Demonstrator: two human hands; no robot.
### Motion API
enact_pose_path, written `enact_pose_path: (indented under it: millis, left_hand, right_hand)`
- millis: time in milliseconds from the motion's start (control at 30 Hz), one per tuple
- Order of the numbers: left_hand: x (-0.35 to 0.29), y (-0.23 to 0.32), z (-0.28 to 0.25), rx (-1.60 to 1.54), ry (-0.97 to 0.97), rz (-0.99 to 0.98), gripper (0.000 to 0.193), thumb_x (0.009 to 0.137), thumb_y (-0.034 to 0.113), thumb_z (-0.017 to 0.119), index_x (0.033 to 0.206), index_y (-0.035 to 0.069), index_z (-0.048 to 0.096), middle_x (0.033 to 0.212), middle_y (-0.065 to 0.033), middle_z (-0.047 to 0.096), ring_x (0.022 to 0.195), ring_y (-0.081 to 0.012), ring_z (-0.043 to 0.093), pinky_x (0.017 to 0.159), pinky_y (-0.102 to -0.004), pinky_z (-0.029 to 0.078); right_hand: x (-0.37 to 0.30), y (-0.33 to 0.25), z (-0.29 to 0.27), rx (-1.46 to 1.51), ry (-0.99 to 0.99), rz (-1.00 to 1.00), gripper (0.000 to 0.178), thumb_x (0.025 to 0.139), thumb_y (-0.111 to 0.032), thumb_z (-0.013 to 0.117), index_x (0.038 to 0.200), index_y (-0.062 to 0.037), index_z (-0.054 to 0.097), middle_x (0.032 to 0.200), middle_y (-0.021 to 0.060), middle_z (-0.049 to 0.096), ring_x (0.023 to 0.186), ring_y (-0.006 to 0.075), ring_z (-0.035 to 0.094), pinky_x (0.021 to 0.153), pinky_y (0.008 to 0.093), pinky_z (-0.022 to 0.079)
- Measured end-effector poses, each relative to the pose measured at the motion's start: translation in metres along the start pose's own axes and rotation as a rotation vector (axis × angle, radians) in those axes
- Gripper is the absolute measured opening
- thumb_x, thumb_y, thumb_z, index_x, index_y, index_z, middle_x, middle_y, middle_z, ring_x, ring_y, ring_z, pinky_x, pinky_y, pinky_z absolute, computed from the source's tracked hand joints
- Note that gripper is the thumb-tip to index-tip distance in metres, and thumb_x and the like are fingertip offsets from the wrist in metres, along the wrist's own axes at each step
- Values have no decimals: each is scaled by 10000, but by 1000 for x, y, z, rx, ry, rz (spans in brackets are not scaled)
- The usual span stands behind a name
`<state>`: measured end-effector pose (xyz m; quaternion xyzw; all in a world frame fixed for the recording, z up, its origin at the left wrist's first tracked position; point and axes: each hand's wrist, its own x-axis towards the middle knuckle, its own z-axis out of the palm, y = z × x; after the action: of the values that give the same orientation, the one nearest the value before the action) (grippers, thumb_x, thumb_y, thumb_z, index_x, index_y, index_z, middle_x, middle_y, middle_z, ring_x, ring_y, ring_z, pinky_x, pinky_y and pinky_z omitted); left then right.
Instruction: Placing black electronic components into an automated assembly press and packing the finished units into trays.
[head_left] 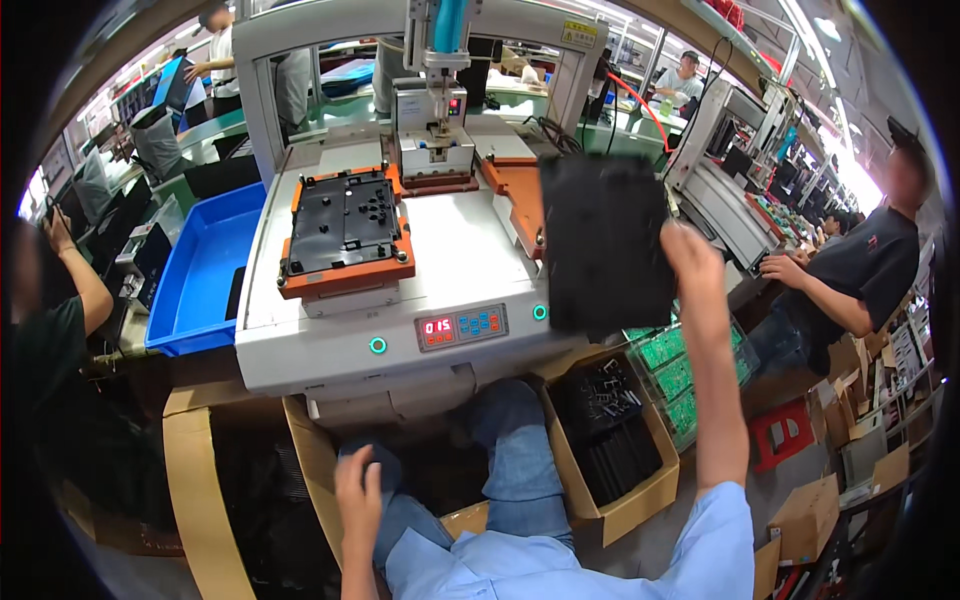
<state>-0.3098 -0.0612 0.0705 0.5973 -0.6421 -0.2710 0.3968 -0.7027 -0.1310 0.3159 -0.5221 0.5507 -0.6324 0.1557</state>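
Observation:
My right hand [692, 250] grips the right edge of a black plastic panel [606, 245], held up over the front right of a white bench machine [455, 235]. The panel is blurred and hides part of the right orange fixture [510, 190]. On the left orange fixture [400, 262] lies another black plastic panel [343, 225] with small posts and holes. My left hand [358, 495] is low, over my lap, holding nothing, its fingers apart. At the machine's centre a head with a blue cylinder [449, 25] hangs above a small metal unit [432, 135].
A blue bin [205, 265] stands left of the machine. Cardboard boxes with black parts, one left [195, 500] and one right [640, 500] of my legs, flank me. Green circuit boards [675, 380] lie in a clear tray. Co-workers sit left [75, 290] and right [860, 260].

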Motion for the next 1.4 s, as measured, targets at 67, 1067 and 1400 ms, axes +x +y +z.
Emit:
enact_pose_path:
  millis: [67, 1067, 1400]
  left_hand:
    - [-4, -56, -1, 361, 141, 69, 377, 908, 135, 547, 1266, 21, 515, 1301, -219, 475, 1294, -410, 342, 1091, -465, 255]
    - [-15, -131, -8, 380, 250, -81, 754, 828, 11, 572, 1484, 101, 211, 1370, -255, 419, 1205, -426, 458, 967, -435, 408]
    - [1, -65, -20, 459, 150, -273, 704, 853, 101, 618, 1461, 66, 264, 1295, -286, 483, 1124, -434, 519, 901, -461, 465]
  right_hand:
    - [53, -4, -7, -49, 22, -54, 372, 929, -280, 595, 1127, 33, 620, 957, 0, 630, 867, 62, 552, 783, 215, 421]
    - [232, 130, 92, -1358, -398, -2, 551, 872, -538, 510, 1109, -63, 657, 1122, 182, 647, 1070, 348, 609, 891, 456, 481]
    - [261, 156, 113, -1144, -210, 305, 320, 815, -261, 530, 959, -29, 697, 1023, 189, 669, 938, 358, 655, 773, 483, 513]
